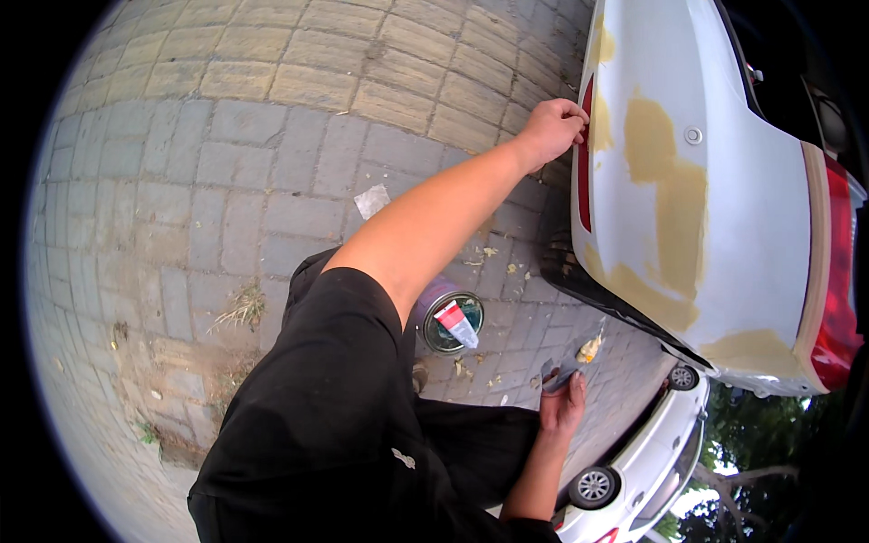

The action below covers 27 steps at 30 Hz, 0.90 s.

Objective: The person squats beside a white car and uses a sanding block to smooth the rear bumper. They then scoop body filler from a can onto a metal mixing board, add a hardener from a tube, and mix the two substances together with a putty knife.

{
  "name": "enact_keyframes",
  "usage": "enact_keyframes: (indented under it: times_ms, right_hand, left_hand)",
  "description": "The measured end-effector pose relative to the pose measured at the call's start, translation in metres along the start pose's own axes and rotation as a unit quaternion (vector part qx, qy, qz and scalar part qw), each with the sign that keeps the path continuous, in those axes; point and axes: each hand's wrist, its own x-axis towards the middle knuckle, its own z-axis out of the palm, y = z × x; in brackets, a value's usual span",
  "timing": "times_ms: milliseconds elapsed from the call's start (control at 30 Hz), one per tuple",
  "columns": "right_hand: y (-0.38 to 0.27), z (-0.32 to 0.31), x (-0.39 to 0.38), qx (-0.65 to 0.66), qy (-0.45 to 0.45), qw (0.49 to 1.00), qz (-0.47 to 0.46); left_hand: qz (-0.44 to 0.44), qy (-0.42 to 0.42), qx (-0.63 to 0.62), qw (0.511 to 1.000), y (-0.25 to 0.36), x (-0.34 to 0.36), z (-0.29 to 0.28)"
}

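My left hand [554, 131] reaches out to the white car bumper [733, 217]. Its fingers are bent together in a pinch at the edge of the long red reflector [585, 172]; whether anything small is between them is hidden. Patches of tan body filler [679, 217] cover parts of the bumper. Lower down, my right hand [563, 404] is closed on a grey flat spreader [559, 373]. A dab of yellowish putty [589, 349] shows just beyond it; I cannot tell whether the two touch. A red and white tube [457, 324] lies across the top of a round can [441, 306].
Masking tape [812, 262] borders the red tail light [840, 299]. A dark tyre [563, 270] sits under the bumper. Grey and tan paving [244, 172] carries a scrap of paper [371, 201] and crumbs. Another white car [647, 462] stands at lower right.
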Motion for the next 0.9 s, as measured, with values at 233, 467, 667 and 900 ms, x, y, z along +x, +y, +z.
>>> enact_keyframes:
  times_ms: [233, 467, 667, 900]
  right_hand:
    - [0.0, 0.0, 0.001, -0.006, -0.01, 1.0, 0.001]
    - [0.001, 0.012, 0.006, 0.002, -0.022, 1.0, 0.006]
    - [0.004, 0.013, 0.007, 0.005, -0.013, 1.0, 0.008]
    - [0.002, 0.012, 0.001, 0.007, -0.005, 1.0, 0.002]
  left_hand:
    - [0.001, -0.003, 0.023, 1.0, 0.002, -0.008, 0.002]
    - [-0.036, -0.03, 0.009, 0.999, -0.001, -0.017, 0.002]
    - [-0.056, -0.03, 0.007, 0.998, 0.007, -0.02, 0.005]
    - [-0.022, 0.018, -0.042, 0.999, 0.003, -0.007, 0.005]
